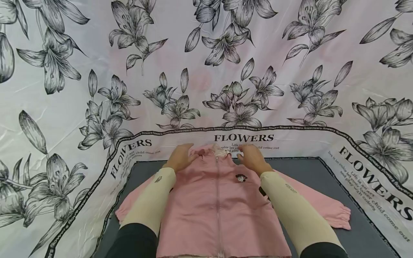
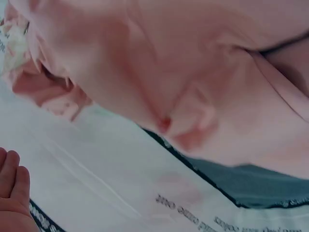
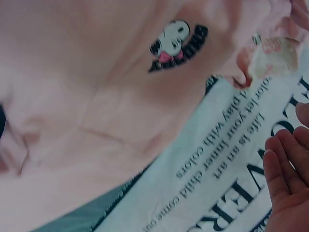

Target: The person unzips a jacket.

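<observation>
Jacket [image 1: 198, 208] lies front-up on the grey surface [image 1: 303, 168], and I judge it light, soft and floppy, best taken at both shoulders [image 1: 238, 170], while my left hand [image 1: 180, 157] and right hand [image 1: 255, 158] are beside the collar [image 1: 202, 150], fingers loosely extended and holding nothing.

Free room above pink jacket [image 1: 206, 204]; flowered sheet [image 1: 175, 53] blocks behind.

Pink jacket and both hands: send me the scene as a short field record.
garment: pink jacket, spread flat, sleeves out to both sides
zipper: zipper running down the middle
chest: cartoon dog print
left hand: left hand near collar, no grip seen
right hand: right hand near collar, fingers extended
under jacket: grey surface
behind: flowered cloth
</observation>
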### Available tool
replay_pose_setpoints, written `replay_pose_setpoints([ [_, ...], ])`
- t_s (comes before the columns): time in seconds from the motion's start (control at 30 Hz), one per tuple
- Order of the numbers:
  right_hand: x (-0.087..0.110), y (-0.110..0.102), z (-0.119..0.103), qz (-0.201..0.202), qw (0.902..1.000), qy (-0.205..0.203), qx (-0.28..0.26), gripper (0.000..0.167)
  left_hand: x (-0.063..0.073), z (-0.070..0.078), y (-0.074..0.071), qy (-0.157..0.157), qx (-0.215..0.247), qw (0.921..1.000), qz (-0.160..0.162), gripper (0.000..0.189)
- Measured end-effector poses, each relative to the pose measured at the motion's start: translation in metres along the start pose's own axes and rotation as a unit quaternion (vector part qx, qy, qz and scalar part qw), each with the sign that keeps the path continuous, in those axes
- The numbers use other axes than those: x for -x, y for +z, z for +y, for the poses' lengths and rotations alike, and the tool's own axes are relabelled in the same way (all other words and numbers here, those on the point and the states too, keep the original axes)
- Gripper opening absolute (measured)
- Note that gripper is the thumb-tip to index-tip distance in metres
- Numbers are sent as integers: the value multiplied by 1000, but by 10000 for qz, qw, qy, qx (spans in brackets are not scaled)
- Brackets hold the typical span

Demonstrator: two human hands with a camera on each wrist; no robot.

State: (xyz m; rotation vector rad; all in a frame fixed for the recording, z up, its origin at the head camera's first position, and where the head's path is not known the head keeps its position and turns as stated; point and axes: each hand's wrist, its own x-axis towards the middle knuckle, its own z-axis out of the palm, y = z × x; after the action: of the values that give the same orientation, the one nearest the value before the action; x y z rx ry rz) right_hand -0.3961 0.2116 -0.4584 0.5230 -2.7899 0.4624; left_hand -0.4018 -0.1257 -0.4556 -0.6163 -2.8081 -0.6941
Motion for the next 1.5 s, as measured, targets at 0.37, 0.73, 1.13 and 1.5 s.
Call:
replay_pose_setpoints([
  [0.37, -11, 39, 1, -375, 9990, 66, -246, 33, -26, 10, 52, 638, 138, 9979, -61, 28],
  [0.73, -24, 63, 4, -507, 9983, 75, -294, 24, -58, -10, 105, 846, 211, 9949, -508, 54],
  [1.13, -30, 79, -7, -617, 9969, 101, -487, 29, -68, 7, 105, -48, -364, 9837, -1761, 70],
  [1.5, -30, 86, -7, -594, 9970, -22, -505, 32, -69, 19, 111, -683, -1062, 9797, -1558, 52],
])
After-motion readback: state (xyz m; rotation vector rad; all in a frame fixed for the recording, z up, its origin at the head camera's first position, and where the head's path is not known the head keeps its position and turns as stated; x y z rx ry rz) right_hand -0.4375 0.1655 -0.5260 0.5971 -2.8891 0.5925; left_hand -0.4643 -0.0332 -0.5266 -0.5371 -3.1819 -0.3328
